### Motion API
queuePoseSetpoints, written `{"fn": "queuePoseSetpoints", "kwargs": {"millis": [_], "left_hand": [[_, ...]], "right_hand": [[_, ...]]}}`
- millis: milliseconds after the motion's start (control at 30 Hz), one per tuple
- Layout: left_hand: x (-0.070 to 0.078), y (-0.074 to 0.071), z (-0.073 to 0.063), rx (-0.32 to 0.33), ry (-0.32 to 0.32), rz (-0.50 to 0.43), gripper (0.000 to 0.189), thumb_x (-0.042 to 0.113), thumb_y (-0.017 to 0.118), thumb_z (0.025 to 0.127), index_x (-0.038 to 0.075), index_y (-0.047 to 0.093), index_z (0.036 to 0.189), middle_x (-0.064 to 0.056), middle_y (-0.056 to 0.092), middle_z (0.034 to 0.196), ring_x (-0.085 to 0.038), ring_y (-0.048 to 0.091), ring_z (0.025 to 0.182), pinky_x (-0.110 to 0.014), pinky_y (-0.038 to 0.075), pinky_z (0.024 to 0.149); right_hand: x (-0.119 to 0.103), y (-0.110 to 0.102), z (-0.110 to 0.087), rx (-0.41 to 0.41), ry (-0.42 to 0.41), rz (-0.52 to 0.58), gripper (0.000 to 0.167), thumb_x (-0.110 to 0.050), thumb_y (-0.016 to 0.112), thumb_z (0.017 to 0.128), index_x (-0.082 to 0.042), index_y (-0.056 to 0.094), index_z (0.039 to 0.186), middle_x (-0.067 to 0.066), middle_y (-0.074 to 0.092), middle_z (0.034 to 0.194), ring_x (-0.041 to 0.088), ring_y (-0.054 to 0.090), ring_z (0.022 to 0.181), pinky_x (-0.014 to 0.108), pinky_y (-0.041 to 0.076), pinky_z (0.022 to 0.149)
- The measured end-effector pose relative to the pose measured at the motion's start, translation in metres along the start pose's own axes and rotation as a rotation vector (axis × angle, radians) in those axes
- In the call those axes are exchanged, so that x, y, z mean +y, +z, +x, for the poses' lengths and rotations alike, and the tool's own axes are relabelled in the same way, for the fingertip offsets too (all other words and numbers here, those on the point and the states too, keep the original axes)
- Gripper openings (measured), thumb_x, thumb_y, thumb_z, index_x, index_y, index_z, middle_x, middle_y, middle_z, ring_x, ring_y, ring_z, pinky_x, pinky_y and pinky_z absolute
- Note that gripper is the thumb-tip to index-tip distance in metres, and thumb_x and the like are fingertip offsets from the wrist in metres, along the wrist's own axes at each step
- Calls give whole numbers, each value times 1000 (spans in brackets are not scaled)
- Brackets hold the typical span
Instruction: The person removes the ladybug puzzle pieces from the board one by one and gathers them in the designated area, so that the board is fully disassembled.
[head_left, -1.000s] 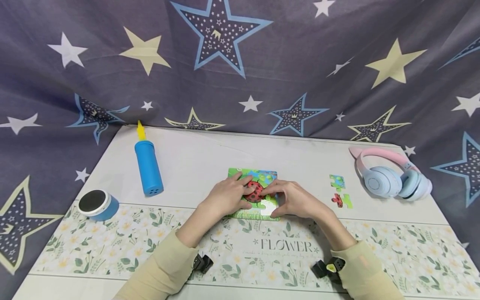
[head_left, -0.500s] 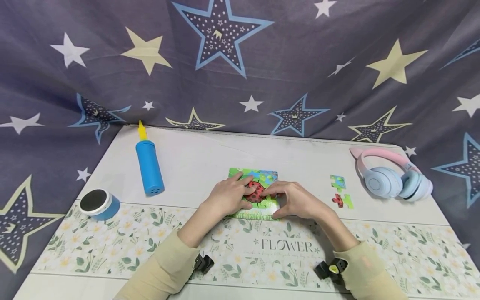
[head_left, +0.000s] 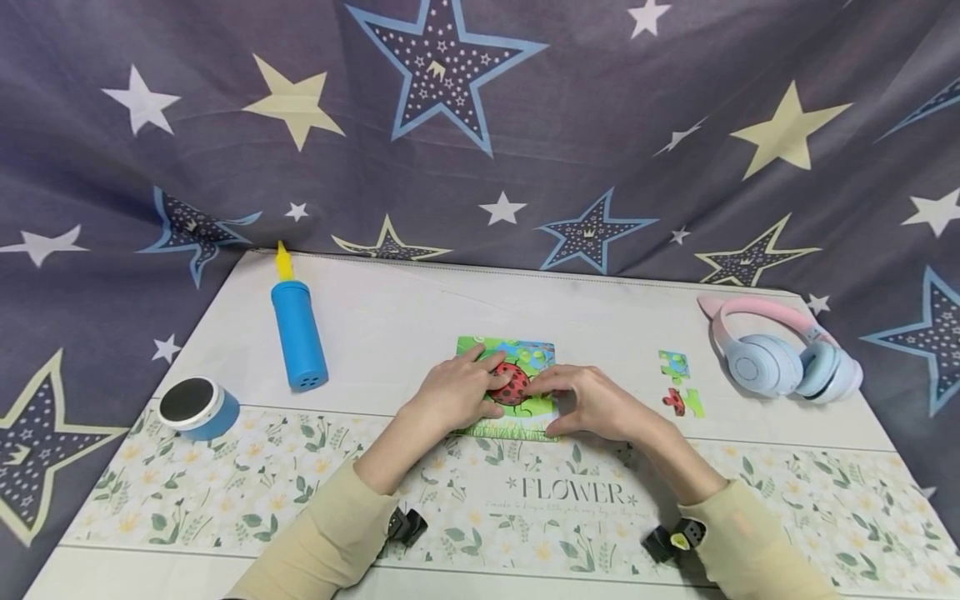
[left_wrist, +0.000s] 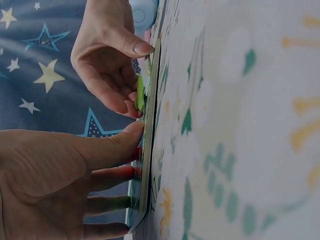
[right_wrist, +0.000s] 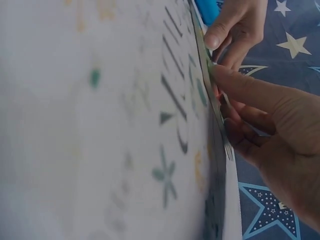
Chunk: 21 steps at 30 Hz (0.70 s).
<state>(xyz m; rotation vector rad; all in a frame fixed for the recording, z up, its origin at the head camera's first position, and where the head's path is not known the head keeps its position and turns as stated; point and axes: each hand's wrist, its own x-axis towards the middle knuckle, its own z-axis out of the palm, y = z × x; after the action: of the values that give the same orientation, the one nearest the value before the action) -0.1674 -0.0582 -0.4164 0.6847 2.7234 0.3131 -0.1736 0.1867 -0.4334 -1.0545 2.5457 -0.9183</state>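
Note:
A ladybug jigsaw puzzle (head_left: 528, 354) lies flat mid-table, its tray edge thin and dark in the wrist views. My left hand (head_left: 453, 392) rests on its left side, fingers extended and fingertips pressing the ladybug picture. At the right side, my right hand (head_left: 600, 404) curls its fingers and thumb around a green puzzle piece (left_wrist: 140, 93). In the left wrist view this piece stands slightly tilted above the puzzle's surface, with the right thumb near the tray's edge. The fingers partly hide how it sits against its neighbours.
Loose puzzle pieces (head_left: 674, 364) lie to the right, near pink and blue cat-ear headphones (head_left: 767, 362). A blue hand pump (head_left: 298, 333) with a yellow nozzle and a blue round speaker-like cylinder (head_left: 212, 418) stand left. A star-patterned curtain (head_left: 480, 167) hangs behind the table.
The white gap at the puzzle's lower right now shows green beneath my right hand. My right forearm has shifted slightly rightward. My left hand keeps its place.

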Motion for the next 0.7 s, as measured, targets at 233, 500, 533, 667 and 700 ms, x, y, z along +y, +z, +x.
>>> {"fn": "queuePoseSetpoints", "kwargs": {"millis": [233, 500, 533, 667, 700], "left_hand": [[0, -1, -1, 1, -2, -3, 59, 43, 74, 93, 24, 59, 146, 1, 32, 170, -33, 24, 160, -56, 36, 123], [0, -2, -1, 0, 4, -10, 59, 42, 74, 93, 22, 58, 147, 0, 31, 170, -33, 24, 160, -57, 36, 124], [0, -2, -1, 0, 5, -9, 59, 42, 74, 93, 22, 58, 147, 0, 31, 170, -33, 24, 160, -57, 36, 124], [0, -2, -2, 2, 8, -10, 59, 42, 74, 93, 23, 58, 147, 0, 31, 170, -33, 24, 160, -57, 36, 124], [0, -2, -2, 1, 8, -11, 59, 42, 74, 94, 23, 58, 147, 0, 31, 170, -33, 24, 160, -56, 36, 124]], "right_hand": [[3, -7, -6, 87, -18, -10, 54, -19, 93, 75, -17, 75, 125, 0, 72, 131, 23, 64, 127, 48, 52, 110], [23, -27, -34, 135, 8, -24, 56, -19, 94, 74, -21, 75, 126, -8, 74, 126, 12, 65, 118, 38, 56, 104], [26, -30, -40, 142, 18, -35, 56, -19, 94, 74, -21, 75, 126, -9, 74, 125, 11, 65, 117, 34, 55, 104], [41, -43, -66, 179, 31, -57, 56, -21, 94, 73, -19, 75, 125, -7, 75, 122, 6, 65, 109, 23, 55, 93], [45, -46, -73, 184, 36, -48, 56, -21, 94, 73, -18, 75, 126, -6, 76, 118, 6, 66, 100, 21, 55, 85]]}}
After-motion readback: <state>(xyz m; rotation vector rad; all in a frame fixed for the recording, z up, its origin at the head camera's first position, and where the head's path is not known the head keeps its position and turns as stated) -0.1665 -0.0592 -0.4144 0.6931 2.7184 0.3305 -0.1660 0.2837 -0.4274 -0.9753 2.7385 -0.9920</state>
